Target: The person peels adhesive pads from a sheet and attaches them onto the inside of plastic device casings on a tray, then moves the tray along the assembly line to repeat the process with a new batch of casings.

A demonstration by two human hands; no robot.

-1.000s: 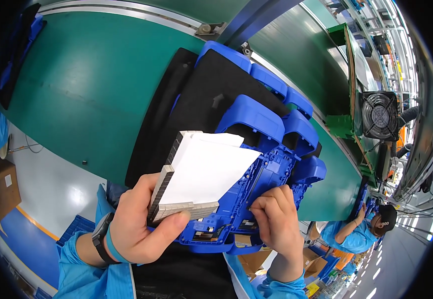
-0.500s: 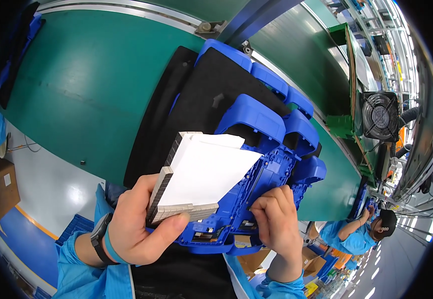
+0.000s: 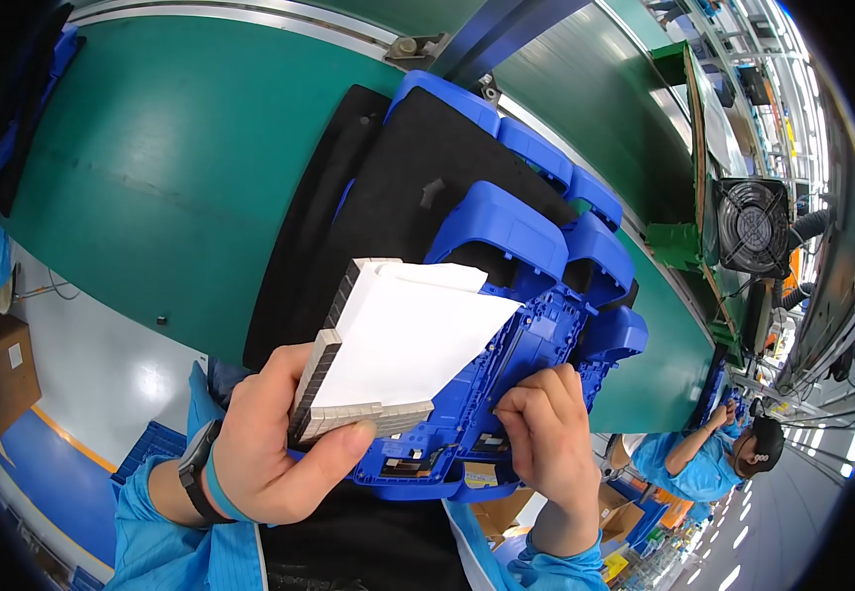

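From my remote seat, through the head view, I see the left hand (image 3: 285, 443) wrapped around a stiff white sheet (image 3: 417, 340), thumb on the near edge, fingers behind, holding it tilted above the work. Small grey blocks (image 3: 373, 419) run along the sheet's left and near edges, while its broad white middle carries none that I can make out. The right hand (image 3: 550, 433) is over an open blue plastic housing (image 3: 540, 340), its fingers curled inward and the thumb tucked near them; I cannot tell whether the tips meet or pinch something small. The housing lies in front of the person, inner side up, partly behind the sheet, with a dark insert (image 3: 408, 468) showing in an opening at its near end. I judge the work to be partway: the housing is open, at least that insert sits in place, and many blocks are on the sheet. How many are inside the housing I cannot tell, since the sheet and right hand cover much of it. Beyond, raised blue covers (image 3: 506, 231) stand beside a black mat (image 3: 378, 197) on the green table (image 3: 171, 148).
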